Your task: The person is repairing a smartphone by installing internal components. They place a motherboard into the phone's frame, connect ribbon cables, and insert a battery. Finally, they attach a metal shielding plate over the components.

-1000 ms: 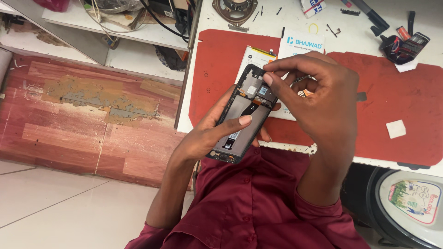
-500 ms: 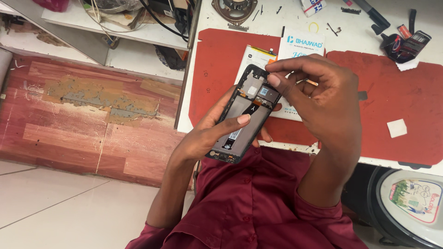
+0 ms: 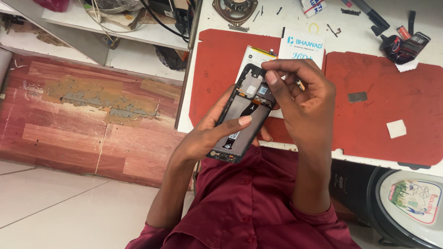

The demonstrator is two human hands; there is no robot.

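Lighting: bright, even, diffuse from above. Shadows: soft, faint beneath the right hand (image 3: 302,99) on the red mat (image 3: 383,106). Glare: none. Focus: sharp throughout; slight edge distortion.

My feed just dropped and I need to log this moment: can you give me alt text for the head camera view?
A person's left hand cradles an opened phone with its back cover off, while the right hand pinches at its upper end, near the camera area. Behind lies a red work mat on a white bench, with a white packet and small tools.
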